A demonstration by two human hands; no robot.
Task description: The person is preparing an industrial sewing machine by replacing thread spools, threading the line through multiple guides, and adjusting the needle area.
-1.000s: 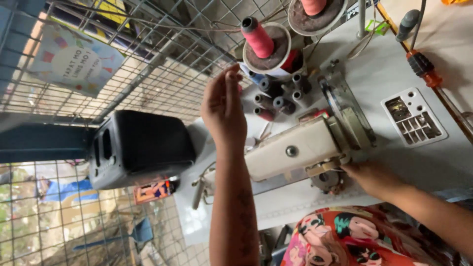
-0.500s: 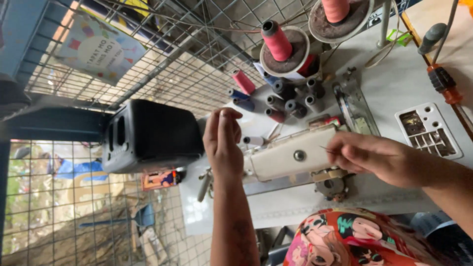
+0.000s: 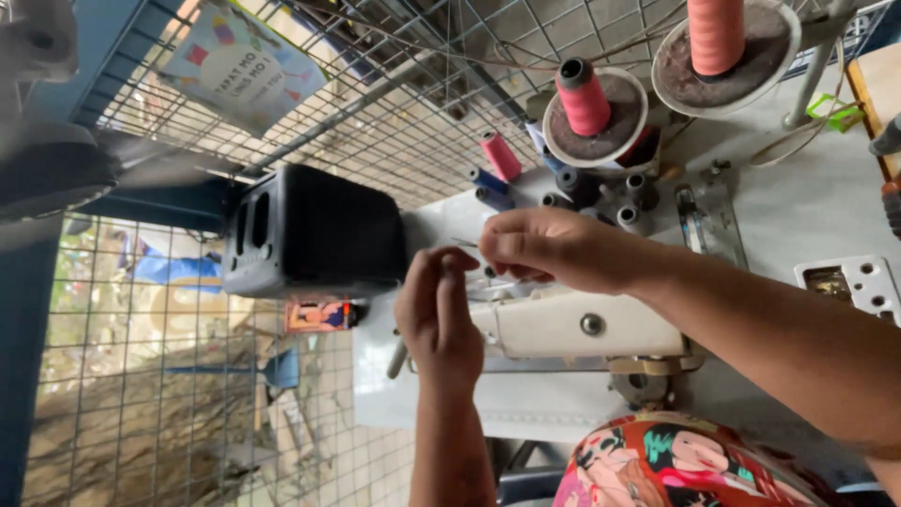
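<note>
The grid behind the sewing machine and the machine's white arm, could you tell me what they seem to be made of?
The grid looks like bare grey metal wire: thin crossing rods with daylight showing through. The sewing machine arm looks like metal under glossy cream paint, with a shiny silver screw head, though moulded plastic cannot be ruled out.

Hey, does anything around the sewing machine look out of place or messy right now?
Nothing looks damaged or spilled. Small thread spools lie loosely clustered on the table behind the sewing machine, and both hands, left hand and right hand, pinch at something fine.
</note>
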